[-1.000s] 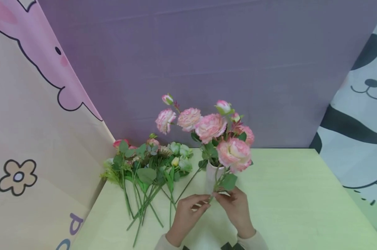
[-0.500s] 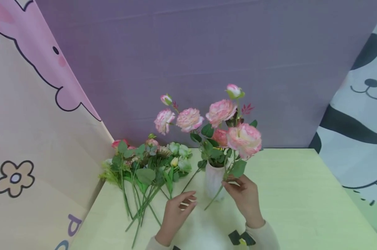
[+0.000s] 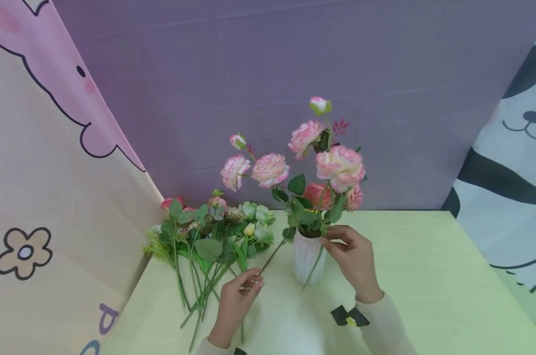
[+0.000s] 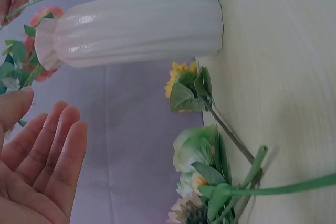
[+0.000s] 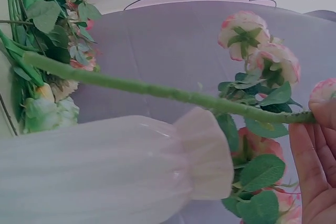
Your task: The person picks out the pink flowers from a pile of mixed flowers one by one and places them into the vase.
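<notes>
A spray of pink artificial flowers (image 3: 340, 167) stands upright by the white fluted vase (image 3: 308, 259). My right hand (image 3: 354, 261) pinches its green stem (image 5: 157, 92) between thumb and fingers, level with the vase's mouth. In the right wrist view the stem's cut end hangs free, outside the vase. Other pink flowers (image 3: 269, 170) and leaves rise out of the vase. My left hand (image 3: 235, 301) hovers left of the vase, fingers loosely bent; the left wrist view shows nothing in its palm. Behind it lies a sunflower (image 4: 181, 82), its thin stem along the table.
A pile of artificial flowers (image 3: 210, 236) with long stems pointing forward covers the table's left part. The pale table (image 3: 427, 286) meets a purple backdrop (image 3: 294, 59) at the back, with printed panels on both sides.
Both hands were together at the stem; the left let go and drew off to the left. My right hand carried the pink spray up and rightward, beside the vase's mouth.
</notes>
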Demonstrator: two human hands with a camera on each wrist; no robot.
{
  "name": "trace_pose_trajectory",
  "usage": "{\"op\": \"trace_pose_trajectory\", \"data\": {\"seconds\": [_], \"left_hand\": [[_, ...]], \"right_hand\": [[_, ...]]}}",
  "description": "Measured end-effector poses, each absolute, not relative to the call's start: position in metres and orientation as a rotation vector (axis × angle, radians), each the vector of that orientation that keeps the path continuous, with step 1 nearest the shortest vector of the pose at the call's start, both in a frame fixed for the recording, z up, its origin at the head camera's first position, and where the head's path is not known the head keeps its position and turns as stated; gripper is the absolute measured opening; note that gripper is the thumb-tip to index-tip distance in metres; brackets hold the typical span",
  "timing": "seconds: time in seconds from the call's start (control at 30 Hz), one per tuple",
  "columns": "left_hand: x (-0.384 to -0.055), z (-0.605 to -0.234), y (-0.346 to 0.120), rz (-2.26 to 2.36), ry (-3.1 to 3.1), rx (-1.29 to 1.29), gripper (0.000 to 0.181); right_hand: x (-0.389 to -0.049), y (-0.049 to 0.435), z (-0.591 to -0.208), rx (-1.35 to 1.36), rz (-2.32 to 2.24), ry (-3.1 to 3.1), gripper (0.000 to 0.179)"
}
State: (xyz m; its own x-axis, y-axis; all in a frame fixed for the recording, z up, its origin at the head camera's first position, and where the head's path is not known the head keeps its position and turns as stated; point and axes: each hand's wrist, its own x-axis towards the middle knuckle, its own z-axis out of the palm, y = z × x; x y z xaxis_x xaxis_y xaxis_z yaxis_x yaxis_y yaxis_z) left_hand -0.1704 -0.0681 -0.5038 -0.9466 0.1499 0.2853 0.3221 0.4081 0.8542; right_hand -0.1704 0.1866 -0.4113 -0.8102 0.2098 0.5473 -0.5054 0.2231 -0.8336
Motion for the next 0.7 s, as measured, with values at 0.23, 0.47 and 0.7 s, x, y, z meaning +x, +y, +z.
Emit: {"op": "trace_pose_trajectory", "data": {"seconds": [0.23,0.47,0.7], "left_hand": [[-0.171,-0.506,-0.075,-1.565,-2.499,-0.371,0.03],[-0.172,-0.509,-0.078,-1.563,-2.488,-0.367,0.029],[-0.173,-0.512,-0.082,-1.588,-2.459,-0.352,0.029]], "right_hand": [[-0.18,0.192,-0.396,0.251,1.59,-1.978,0.011],[-0.19,0.196,-0.384,0.234,1.523,-2.007,0.01],[-0.199,0.199,-0.368,0.249,1.431,-2.066,0.015]]}}
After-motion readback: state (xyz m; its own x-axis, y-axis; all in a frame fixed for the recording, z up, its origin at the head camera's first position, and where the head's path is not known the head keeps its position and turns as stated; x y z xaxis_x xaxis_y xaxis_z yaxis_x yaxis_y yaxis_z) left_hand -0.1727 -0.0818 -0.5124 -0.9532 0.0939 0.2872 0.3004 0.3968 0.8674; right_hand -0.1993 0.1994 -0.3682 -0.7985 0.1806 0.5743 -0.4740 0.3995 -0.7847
